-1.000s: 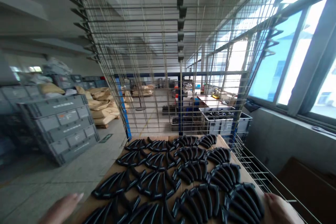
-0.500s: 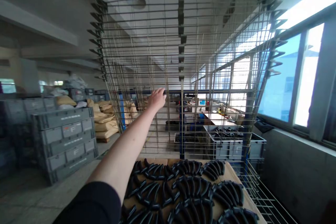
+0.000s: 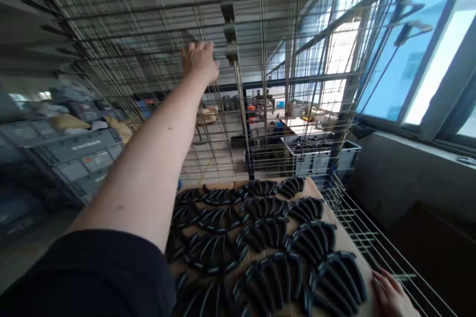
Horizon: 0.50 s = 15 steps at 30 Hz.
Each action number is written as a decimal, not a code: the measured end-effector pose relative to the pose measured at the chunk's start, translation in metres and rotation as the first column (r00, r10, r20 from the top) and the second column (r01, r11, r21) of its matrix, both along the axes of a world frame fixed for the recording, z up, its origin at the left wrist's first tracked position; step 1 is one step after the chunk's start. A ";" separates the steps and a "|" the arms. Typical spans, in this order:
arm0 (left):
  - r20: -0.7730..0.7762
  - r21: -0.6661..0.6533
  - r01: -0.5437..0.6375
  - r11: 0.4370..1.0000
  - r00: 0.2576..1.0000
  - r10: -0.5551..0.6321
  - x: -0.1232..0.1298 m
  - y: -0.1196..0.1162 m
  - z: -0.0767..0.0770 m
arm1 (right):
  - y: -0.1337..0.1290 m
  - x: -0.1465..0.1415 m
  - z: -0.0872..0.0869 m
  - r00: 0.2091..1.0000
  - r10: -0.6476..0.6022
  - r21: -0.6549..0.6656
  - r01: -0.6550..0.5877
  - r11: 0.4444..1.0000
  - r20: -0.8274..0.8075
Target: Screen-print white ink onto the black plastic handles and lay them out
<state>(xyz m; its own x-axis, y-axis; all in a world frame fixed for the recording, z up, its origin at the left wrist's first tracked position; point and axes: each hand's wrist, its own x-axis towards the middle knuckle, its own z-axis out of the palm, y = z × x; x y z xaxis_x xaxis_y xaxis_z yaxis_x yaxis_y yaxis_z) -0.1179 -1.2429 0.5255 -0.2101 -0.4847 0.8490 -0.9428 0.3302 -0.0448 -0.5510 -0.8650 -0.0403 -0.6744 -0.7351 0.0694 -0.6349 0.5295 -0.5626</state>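
While curved black parts [image 3: 271, 233] lie in tight fan-shaped bunches across a brown cardboard sheet [image 3: 351, 257], only narrow strips of the sheet show between them. Each part is a slim, dull black arc, like a thick bent handle, and the bunches fill the sheet in rough rows from the near edge to the far edge. Their exact material is hard to tell. The sheet rests on a wire shelf [image 3: 375, 242], which juts out from a tall wire rack [image 3: 238, 109].

The person's right hand [image 3: 390, 294] lies at the near right corner of the sheet, with its fingers loose and uncurled, touching the cardboard edge and grasping nothing. The left arm stretches up and forward from a dark sleeve [image 3: 96, 277], over the black parts. The left hand [image 3: 200, 62] is raised against the wire rack, with its fingers bent, but whether it is clenched on a wire cannot be told.

Beyond the rack, a gray crate [image 3: 320, 156] holds more black parts. Stacked gray crates [image 3: 78, 158] and tan sacks [image 3: 65, 122] stand to the left, and tall windows [image 3: 409, 59] run along the right wall.
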 end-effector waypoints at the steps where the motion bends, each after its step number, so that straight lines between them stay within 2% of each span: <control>1: 0.032 -0.033 0.004 0.999 0.999 -0.003 0.006 0.018 -0.005 | 0.003 0.005 0.001 1.000 0.000 0.018 -0.001 1.000 0.001; 5: 0.112 -0.108 0.053 0.993 0.993 -0.041 0.034 0.101 -0.032 | 0.006 0.019 0.009 0.999 -0.001 0.103 0.005 0.995 -0.041; 8: 0.161 -0.084 0.083 0.993 0.985 -0.069 0.055 0.173 -0.064 | 0.006 0.023 0.015 0.998 0.025 0.127 -0.018 0.992 -0.050; 12: 0.137 0.060 0.059 0.996 0.988 -0.067 0.077 0.270 -0.128 | 0.011 0.025 0.024 0.999 0.017 0.055 -0.015 0.998 -0.032; 15: 0.104 0.191 0.120 0.974 0.984 -0.142 0.092 0.336 -0.185 | 0.025 0.027 0.034 0.993 -0.118 -0.112 0.120 0.986 0.021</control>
<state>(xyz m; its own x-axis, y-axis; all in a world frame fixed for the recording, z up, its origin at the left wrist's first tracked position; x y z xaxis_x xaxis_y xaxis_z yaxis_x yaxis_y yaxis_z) -0.0264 -0.9073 0.3402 -0.3744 -0.5912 0.7144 -0.8827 0.4633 -0.0792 -0.5235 -0.8397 -0.0061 -0.7581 -0.6375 0.1374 -0.5628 0.5331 -0.6317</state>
